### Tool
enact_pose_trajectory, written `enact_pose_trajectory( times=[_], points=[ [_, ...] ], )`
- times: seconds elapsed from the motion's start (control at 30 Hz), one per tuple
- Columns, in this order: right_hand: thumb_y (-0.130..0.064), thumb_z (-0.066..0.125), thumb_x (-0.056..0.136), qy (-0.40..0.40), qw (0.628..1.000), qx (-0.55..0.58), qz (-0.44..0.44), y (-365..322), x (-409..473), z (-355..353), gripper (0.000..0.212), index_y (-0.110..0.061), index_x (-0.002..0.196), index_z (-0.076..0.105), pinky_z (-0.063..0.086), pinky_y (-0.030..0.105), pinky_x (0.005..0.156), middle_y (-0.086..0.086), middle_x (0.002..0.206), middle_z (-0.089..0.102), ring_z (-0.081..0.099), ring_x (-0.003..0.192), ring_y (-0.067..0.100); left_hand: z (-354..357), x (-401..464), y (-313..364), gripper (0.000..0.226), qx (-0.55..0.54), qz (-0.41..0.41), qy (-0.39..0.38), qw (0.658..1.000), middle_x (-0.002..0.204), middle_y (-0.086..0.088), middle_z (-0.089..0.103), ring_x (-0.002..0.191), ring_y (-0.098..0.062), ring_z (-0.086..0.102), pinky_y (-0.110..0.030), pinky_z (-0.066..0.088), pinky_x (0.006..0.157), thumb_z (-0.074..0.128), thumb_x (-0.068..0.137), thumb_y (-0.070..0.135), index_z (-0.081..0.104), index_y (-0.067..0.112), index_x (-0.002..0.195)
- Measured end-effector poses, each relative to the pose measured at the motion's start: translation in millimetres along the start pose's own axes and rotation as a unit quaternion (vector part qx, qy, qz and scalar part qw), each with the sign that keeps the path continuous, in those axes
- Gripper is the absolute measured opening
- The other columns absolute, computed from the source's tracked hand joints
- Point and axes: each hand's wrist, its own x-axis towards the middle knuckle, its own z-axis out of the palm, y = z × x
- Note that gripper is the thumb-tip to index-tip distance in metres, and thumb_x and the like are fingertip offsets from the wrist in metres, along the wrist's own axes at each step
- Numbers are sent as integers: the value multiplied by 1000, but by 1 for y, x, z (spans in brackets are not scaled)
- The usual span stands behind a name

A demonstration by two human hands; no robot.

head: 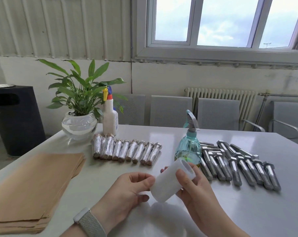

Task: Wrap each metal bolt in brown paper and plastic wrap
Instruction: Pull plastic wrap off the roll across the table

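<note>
So the plastic wrap roll (170,181) is up off the table (247,211), low centre of the frame, held between both hands. Its long axis runs on a slant, lower left to upper right, with the open core end pointing up-right toward the teal spray bottle (189,147).

The right hand (194,187) curls around the upper end, thumb across the front. The left hand (129,189) pinches at the lower end with its fingertips, looks like it's hunting for the film edge, though I can't see the edge.

The bare bolts (238,165) lie right of the roll, nearer the right hand. The brown paper stack (33,185) is lower left, nearer the left hand. The wrapped bolts (126,149) sit in a row behind.
</note>
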Motion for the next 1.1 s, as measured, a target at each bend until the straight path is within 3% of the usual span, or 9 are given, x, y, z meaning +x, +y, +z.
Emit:
enact_pose_trajectory(
  times=[0.1, 0.2, 0.37, 0.53, 0.63, 0.7, 0.8, 0.97, 1.1],
  points=[
    [-36, 84, 61, -5, 1000, -30, -7, -2, -1, 1, 66, -7, 115, 59, 44, 57, 103, 28, 114, 64, 59, 114, 42, -4, 0, -2, 18, 38, 23, -7, 999, 75, -8, 67, 67, -13, 57, -21, 46, 50, 78, 62, 25, 77, 10, 72],
    [-42, 88, 58, -15, 999, -40, -14, -3, -2, 2, 66, -12, 110, 63, 45, 56, 102, 24, 112, 67, 62, 111, 38, -4, -1, -1, 18, 105, 49, -1, 993, 74, -1, 69, 62, -10, 54, -20, 45, 53, 76, 70, 30, 77, 13, 75],
    [-50, 93, 48, 17, 999, -43, -15, -2, -2, 3, 86, -10, 116, 59, 50, 52, 98, 25, 113, 66, 63, 110, 38, -2, 0, -1, 9, 238, 139, 68, 959, 70, 16, 66, 59, 1, 53, -15, 42, 60, 68, 89, 23, 68, 21, 81],
    [-30, 79, 65, 28, 999, -29, -21, -3, -1, 1, 61, -8, 118, 57, 53, 48, 94, 23, 111, 67, 64, 109, 38, 0, -7, -1, 10, 333, 261, 106, 900, 81, 20, 67, 75, 1, 60, -8, 40, 65, 69, 89, 22, 65, 30, 85],
    [-41, 88, 59, 27, 998, -38, -28, -4, -2, 2, 73, -10, 117, 58, 55, 43, 90, 21, 110, 68, 67, 104, 32, 0, -6, -1, 19, 368, 263, 79, 888, 97, 19, 65, 88, -1, 60, -7, 38, 67, 68, 89, 23, 71, 36, 102],
    [-53, 93, 46, 29, 998, -53, -36, -4, -2, 2, 86, -12, 114, 60, 57, 38, 86, 19, 108, 69, 67, 103, 30, 0, -4, -2, 18, 398, 271, 72, 873, 101, 22, 62, 89, 0, 60, -6, 38, 68, 68, 90, 22, 75, 34, 100],
    [-58, 92, 42, 35, 996, -65, -47, -2, 0, 0, 86, -16, 111, 63, 56, 44, 90, 17, 108, 69, 66, 106, 32, 0, -6, -2, 16, 435, 301, 75, 845, 101, 24, 58, 92, 0, 61, -8, 40, 72, 68, 90, 22, 76, 35, 96],
    [-61, 89, 47, 31, 993, -98, -58, -1, 1, -1, 67, -28, 102, 68, 55, 46, 91, 12, 106, 70, 66, 106, 31, 2, -9, -1, 11, 490, 345, 78, 797, 99, 23, 57, 84, -2, 61, -8, 38, 65, 67, 89, 26, 75, 33, 91],
    [-61, 87, 51, 19, 991, -117, -70, -1, -2, 0, 62, -30, 100, 68, 55, 46, 92, 15, 105, 69, 64, 105, 35, 1, -12, 6, 8, 545, 380, 85, 743, 89, 23, 59, 71, -2, 57, -19, 44, 67, 64, 83, 33, 72, 31, 81]
  ],
)
